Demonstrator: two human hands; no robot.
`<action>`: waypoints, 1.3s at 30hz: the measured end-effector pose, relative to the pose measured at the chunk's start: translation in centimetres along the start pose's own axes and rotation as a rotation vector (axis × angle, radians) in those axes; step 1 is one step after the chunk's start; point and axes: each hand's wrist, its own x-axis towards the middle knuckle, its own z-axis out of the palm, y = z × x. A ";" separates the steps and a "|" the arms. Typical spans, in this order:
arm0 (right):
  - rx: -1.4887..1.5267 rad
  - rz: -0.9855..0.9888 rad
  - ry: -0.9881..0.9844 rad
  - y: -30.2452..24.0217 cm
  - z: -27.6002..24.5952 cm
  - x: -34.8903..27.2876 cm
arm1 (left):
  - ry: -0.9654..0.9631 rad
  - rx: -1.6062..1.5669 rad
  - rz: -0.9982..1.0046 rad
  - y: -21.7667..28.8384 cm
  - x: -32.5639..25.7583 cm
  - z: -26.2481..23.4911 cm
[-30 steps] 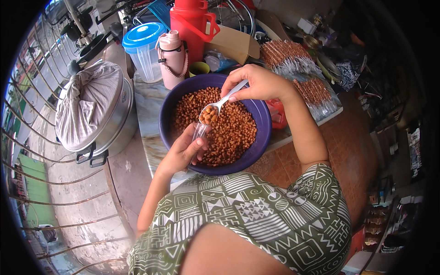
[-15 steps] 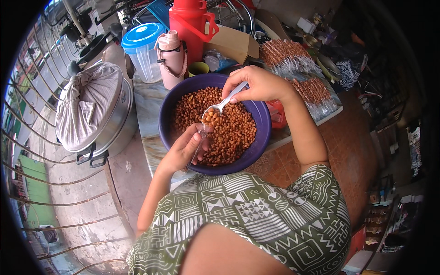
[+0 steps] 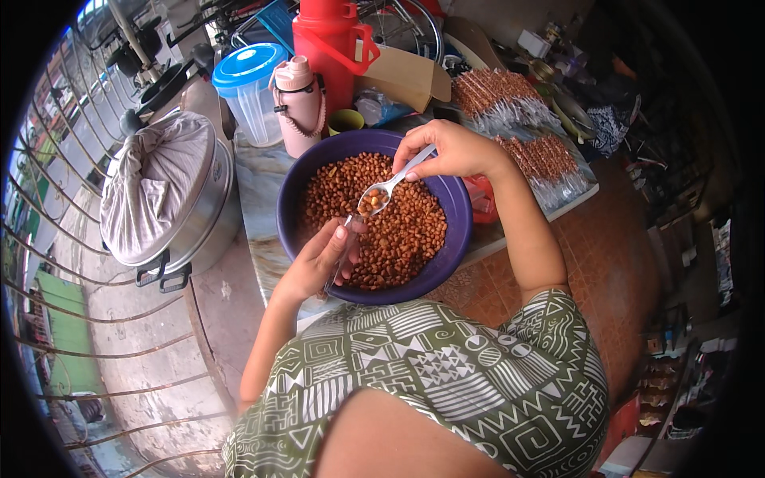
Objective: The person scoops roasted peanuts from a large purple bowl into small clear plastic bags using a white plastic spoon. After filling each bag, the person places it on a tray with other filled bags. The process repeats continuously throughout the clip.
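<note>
A purple basin (image 3: 460, 231) full of reddish-brown peanuts (image 3: 398, 247) sits on the table in front of me. Over it, my right hand (image 3: 450, 149) grips a white plastic spoon (image 3: 396, 182) by the handle. A few peanuts lie in its bowl, which tilts down at the mouth of a narrow clear plastic bag (image 3: 339, 264). My left hand (image 3: 320, 256) pinches that bag between thumb and fingers above the near left rim of the basin. How much the bag contains is hard to see behind the fingers.
Filled packets of peanuts (image 3: 498, 95) lie in rows at the right. Behind the basin stand a pink bottle (image 3: 300, 111), a red jug (image 3: 325, 64), a blue-lidded container (image 3: 253, 95), a yellow-green cup (image 3: 345, 121) and a cardboard box (image 3: 402, 76). A cloth-covered pot (image 3: 203, 211) is at the left.
The spoon bowl has shifted slightly up and right and carries fewer peanuts than before. My left hand stays nearly in place with the bag.
</note>
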 end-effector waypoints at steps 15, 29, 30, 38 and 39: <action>-0.326 0.234 0.090 1.8 2.0 -2.6 | 0.228 -0.107 0.351 0.0 -4.6 -1.0; -0.831 0.314 0.197 -1.3 9.3 -7.5 | 0.271 -0.098 0.544 1.7 -3.3 0.0; -0.878 0.287 0.186 -1.2 10.2 -7.6 | 0.255 -0.118 0.520 1.6 -2.5 0.1; -0.652 0.419 0.180 -4.9 9.6 -9.1 | 0.234 -0.257 0.326 1.8 -1.5 1.2; -0.591 0.277 0.314 -5.5 9.2 -8.9 | 0.241 -0.244 0.314 1.9 -1.5 1.3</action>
